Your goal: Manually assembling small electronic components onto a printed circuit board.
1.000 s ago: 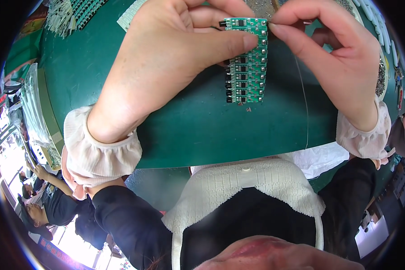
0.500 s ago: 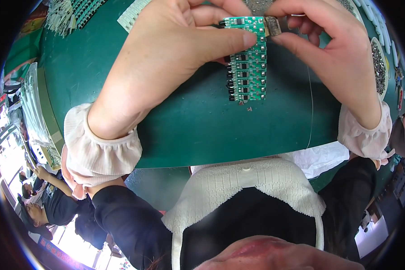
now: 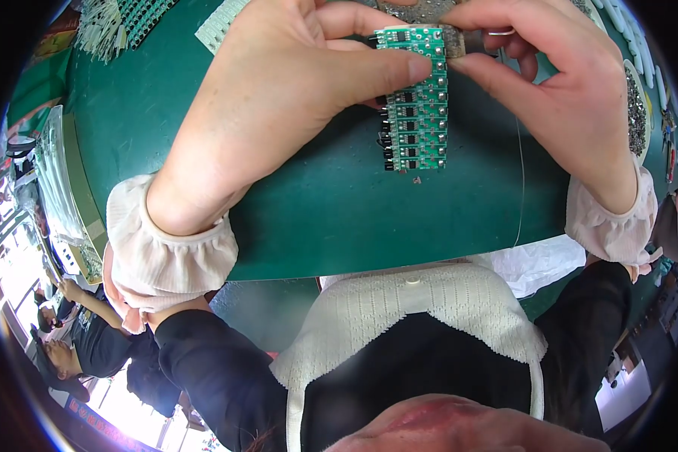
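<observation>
A green circuit board panel (image 3: 426,120) hangs over the table in front of me, with rows of small black chips and silver solder spots. My left hand (image 3: 286,83) grips it near the top, the thumb lying flat on its face; the fingers behind are partly hidden. Dark component legs stick out along its left edge. At the panel's upper right edge, my right hand (image 3: 554,79) pinches a small worn, brownish-grey block (image 3: 453,42) between thumb and forefinger. That block touches the edge or lies very close to it. A shiny metal ring-like piece (image 3: 500,32) shows by the curled fingers.
The green table (image 3: 324,218) carries a tiny scrap (image 3: 416,180) below the panel. More boards with pale wires (image 3: 139,19) lie far left. At the right stands a tray of small metal parts (image 3: 636,113). Clear bags (image 3: 62,173) lie left; a person (image 3: 90,339) sits beyond.
My right hand has shifted slightly, and the block has turned and sits closer against the panel's edge. The left hand and panel have hardly moved.
</observation>
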`<state>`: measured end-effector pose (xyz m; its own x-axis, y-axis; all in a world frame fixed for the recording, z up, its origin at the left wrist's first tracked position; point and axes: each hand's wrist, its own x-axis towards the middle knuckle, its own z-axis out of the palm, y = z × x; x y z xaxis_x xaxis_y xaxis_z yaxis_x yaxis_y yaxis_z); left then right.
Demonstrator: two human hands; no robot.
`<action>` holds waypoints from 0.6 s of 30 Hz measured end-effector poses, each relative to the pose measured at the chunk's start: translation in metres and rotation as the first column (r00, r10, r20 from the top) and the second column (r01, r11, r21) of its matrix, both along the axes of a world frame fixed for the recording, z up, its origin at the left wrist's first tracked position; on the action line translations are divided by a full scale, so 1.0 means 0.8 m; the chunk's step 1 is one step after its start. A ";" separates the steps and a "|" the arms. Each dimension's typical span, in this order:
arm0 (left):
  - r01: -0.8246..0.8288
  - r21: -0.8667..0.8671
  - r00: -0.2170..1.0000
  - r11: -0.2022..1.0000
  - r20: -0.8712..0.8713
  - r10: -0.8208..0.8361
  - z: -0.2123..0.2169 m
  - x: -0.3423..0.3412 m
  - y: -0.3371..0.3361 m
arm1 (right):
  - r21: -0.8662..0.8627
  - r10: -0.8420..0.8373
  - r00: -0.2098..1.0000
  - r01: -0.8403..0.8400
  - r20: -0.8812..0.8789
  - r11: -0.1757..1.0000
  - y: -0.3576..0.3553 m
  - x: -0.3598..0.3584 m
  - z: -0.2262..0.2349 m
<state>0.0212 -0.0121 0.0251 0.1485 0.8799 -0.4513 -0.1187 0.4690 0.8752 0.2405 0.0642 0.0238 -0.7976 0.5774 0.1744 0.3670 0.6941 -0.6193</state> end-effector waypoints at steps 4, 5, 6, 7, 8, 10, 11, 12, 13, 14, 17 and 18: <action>0.007 0.004 1.000 1.000 -0.016 -0.007 -0.001 0.000 0.002 | -0.025 0.015 1.000 -0.015 -0.022 1.000 0.001 0.001 0.001; 0.005 0.015 1.000 1.000 0.010 -0.006 -0.001 0.000 0.002 | -0.031 0.019 0.999 -0.019 -0.028 0.999 0.001 0.001 0.001; 0.005 0.014 1.000 1.000 0.011 -0.005 -0.004 -0.001 0.002 | -0.038 0.023 0.999 -0.024 -0.032 0.999 0.001 0.001 0.000; -0.005 0.033 0.999 0.999 0.042 0.003 -0.006 -0.001 0.002 | -0.044 0.027 0.999 -0.028 -0.037 0.999 0.002 0.000 -0.001; -0.016 0.052 0.997 0.999 0.073 0.012 -0.008 -0.002 0.002 | -0.045 0.027 0.999 -0.028 -0.035 0.999 0.002 0.001 -0.001; -0.039 0.073 0.998 0.997 0.050 0.036 -0.005 -0.002 0.003 | -0.152 -0.023 0.998 0.012 -0.067 0.988 0.001 0.002 0.001; -0.061 0.093 0.998 0.994 0.028 0.059 -0.004 -0.002 0.004 | -0.206 -0.049 0.996 0.031 -0.080 0.978 0.001 0.002 0.001; -0.062 0.095 0.998 0.994 0.028 0.059 -0.005 -0.002 0.005 | -0.258 -0.076 0.993 0.050 -0.091 0.965 0.001 0.002 0.003; -0.089 0.107 0.995 0.990 0.044 0.084 -0.008 -0.003 0.006 | -0.309 -0.103 0.989 0.067 -0.101 0.949 0.001 0.002 0.004; -0.115 0.117 0.992 0.986 0.060 0.109 -0.009 -0.003 0.006 | -0.360 -0.131 0.985 0.083 -0.110 0.929 0.001 0.002 0.005; -0.140 0.146 0.986 0.979 0.105 0.126 -0.008 -0.006 0.006 | -0.509 -0.210 0.970 0.119 -0.126 0.852 0.004 0.000 0.004; -0.137 0.147 0.987 0.980 0.107 0.122 -0.007 -0.006 0.007 | -0.508 -0.214 0.969 0.123 -0.124 0.852 0.003 -0.002 0.003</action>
<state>0.0166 -0.0062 0.0197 0.0657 0.9520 -0.2990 -0.2575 0.3057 0.9167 0.2392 0.0663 0.0262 -0.6642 0.7462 -0.0459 0.3082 0.2174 -0.9262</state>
